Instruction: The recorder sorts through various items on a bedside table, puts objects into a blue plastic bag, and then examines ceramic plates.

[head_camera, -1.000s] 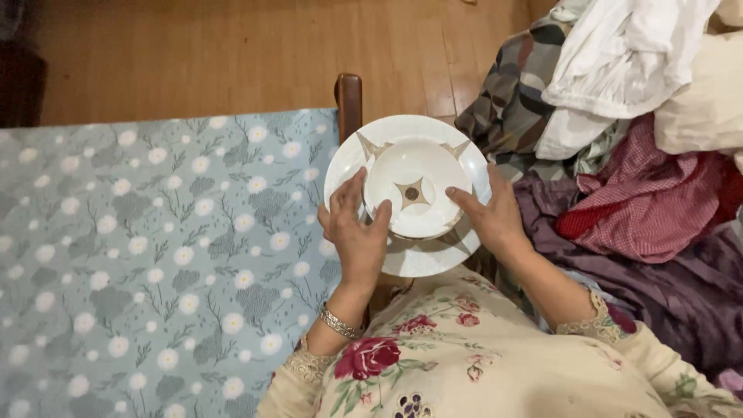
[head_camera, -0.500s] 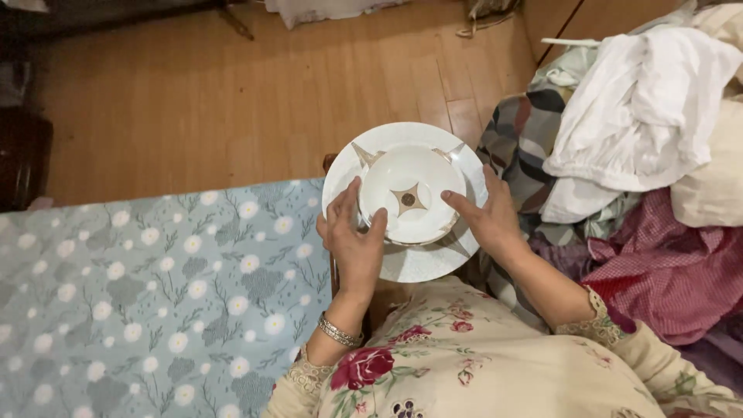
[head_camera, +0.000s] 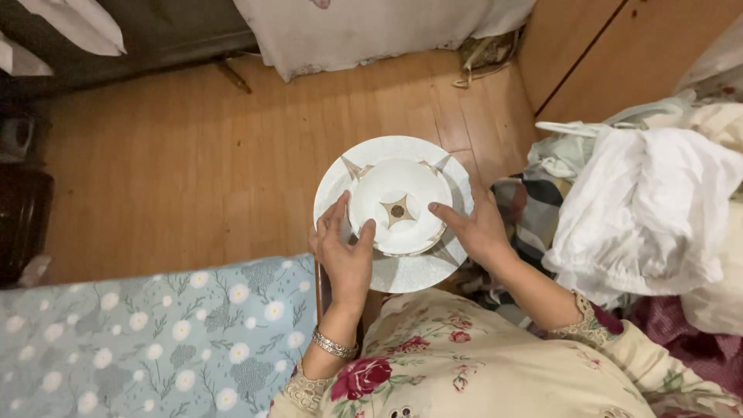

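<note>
A white bowl point(head_camera: 398, 203) with a gold star mark in its middle rests on a larger white plate point(head_camera: 356, 166) with gold points on the rim. Both hands carry the stack in front of my chest, above a wooden floor. My left hand point(head_camera: 344, 251) grips the stack's left side, thumb on the bowl's rim. My right hand point(head_camera: 476, 228) grips the right side, thumb also on the bowl's rim. A bracelet sits on my left wrist.
A bed with a blue flowered sheet point(head_camera: 147, 340) lies at lower left. A heap of clothes point(head_camera: 650, 209), white, checked and red, fills the right. A wooden cabinet point(head_camera: 611, 46) stands at upper right, pale cloth point(head_camera: 364, 31) hangs at the top, a dark object point(head_camera: 19, 217) sits at left.
The view has swung upward and away from the bed, showing more floor, the cabinet and hanging cloth. The plate and bowl stay held in both hands, now over the floor.
</note>
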